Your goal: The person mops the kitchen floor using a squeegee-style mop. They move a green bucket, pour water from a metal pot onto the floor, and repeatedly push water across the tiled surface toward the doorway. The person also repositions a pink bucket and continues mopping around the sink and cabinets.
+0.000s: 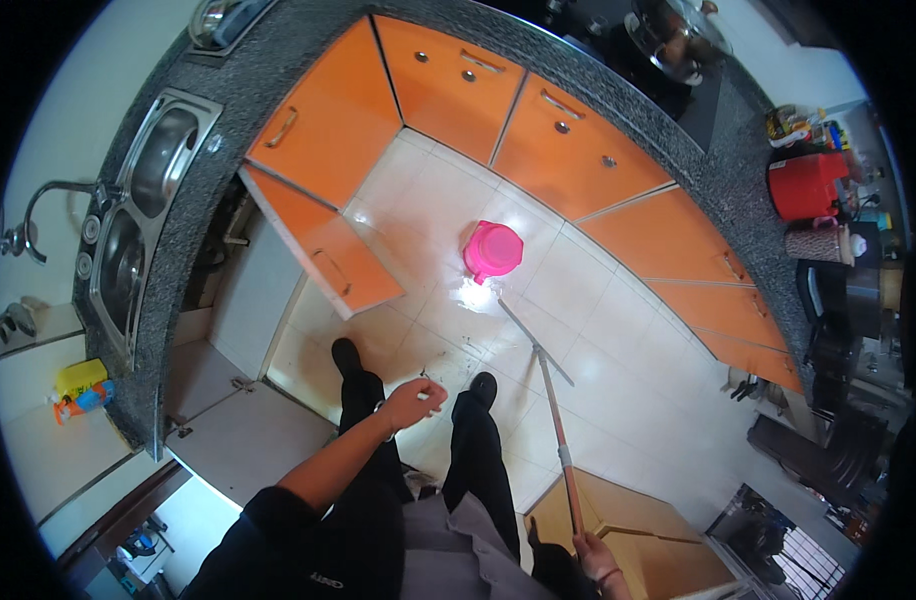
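Observation:
My right hand [597,558] grips the pole of a floor squeegee [559,420] near its upper end. The squeegee's long, thin blade [518,325] rests on the tiled floor in front of my right shoe. My left hand [416,405] hangs in the air above the floor between my legs, fingers loosely curled and holding nothing. Beyond the blade stands a pink plastic bucket or tub [494,250], apparently upside down. Wet, shiny floor tiles [469,296] and small dark specks lie between it and my feet.
An orange cabinet door [330,259] swings out over the floor on the left, below a double steel sink [139,202]. Orange cabinets [578,154] curve around the far side under a granite counter [735,225]. A wooden cabinet [638,517] stands near my right hand.

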`<state>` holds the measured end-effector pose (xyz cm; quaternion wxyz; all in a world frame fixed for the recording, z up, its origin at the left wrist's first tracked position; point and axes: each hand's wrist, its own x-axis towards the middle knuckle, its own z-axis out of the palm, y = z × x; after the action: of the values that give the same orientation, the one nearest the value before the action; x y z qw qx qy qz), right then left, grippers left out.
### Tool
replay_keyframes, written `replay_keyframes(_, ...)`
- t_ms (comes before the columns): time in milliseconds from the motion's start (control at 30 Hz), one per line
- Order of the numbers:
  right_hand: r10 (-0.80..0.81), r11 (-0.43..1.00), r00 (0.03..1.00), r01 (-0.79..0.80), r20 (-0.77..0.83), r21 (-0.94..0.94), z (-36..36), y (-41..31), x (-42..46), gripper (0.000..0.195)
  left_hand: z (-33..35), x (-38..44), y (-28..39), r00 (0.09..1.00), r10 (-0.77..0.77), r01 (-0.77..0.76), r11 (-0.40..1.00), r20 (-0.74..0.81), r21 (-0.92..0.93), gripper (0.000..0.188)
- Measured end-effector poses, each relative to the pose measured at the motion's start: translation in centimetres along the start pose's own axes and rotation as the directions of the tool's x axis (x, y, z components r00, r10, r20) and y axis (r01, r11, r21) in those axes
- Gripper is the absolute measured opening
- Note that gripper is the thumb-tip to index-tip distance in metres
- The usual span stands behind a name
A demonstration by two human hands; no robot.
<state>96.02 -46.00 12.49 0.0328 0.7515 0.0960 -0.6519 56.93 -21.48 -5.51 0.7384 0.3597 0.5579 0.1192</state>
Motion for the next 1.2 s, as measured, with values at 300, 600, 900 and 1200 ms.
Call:
replay_keyframes(300, -0.250, 0.961, 0.968, 0.249, 0.000, -0.121, -7.7, 1.6, 1.2, 0.035, -0.3, 34.5, -10.6, 0.791, 0.169, 0.001, 0.960, -0.589, 0.278, 0.067)
replay_keyframes(600, 0.032, 0.988, 0.988, -0.054, -0.152, -0.144, -7.9, 3.8, 1.1, 0.040, 2.6, 42.7, -4.2, 0.959, -0.134, 0.102, 0.985, -0.248, -0.139, 0.048)
replay_keyframes(900, 0.144, 0.938, 0.988, -0.156, -0.061, -0.310, -9.7, -1.0, 6.1, 0.040, 3.6, 32.7, -16.3, 0.909, 0.247, -0.148, 0.944, -0.336, 0.293, 0.033)
replay_keyframes(1200, 0.128, 0.874, 0.989, -0.148, -0.074, -0.462, -4.4, -7.9, 8.9, 0.038, 1.8, 6.6, -25.7, 0.948, 0.048, -0.084, 0.991, -0.315, -0.103, 0.033)
